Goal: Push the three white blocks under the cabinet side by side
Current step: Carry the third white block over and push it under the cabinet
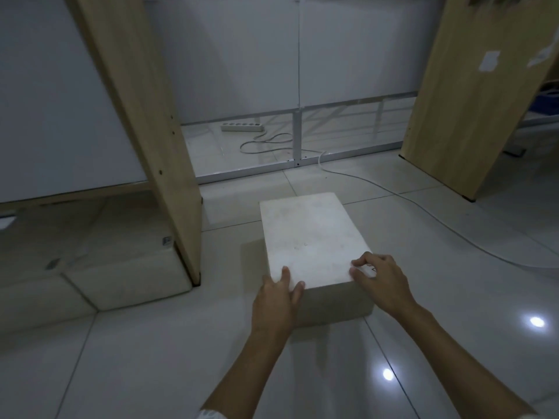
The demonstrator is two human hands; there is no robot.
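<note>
A white block [311,237] lies on the tiled floor in the middle of the head view, between two wooden panels. My left hand [276,300] rests on its near left corner, thumb and a finger on the top face. My right hand [382,282] presses on its near right corner with curled fingers. Two more white blocks sit at the left under the cabinet [60,86]: one [127,267] right beside the wooden side panel [145,101], another [39,300] left of it, side by side.
A second wooden panel [472,101] stands at the right. A white cable [423,210] runs across the floor behind the block to a power strip [242,127] beyond a glass partition with a metal frame [296,137]. Glossy tiles reflect ceiling lights at the lower right.
</note>
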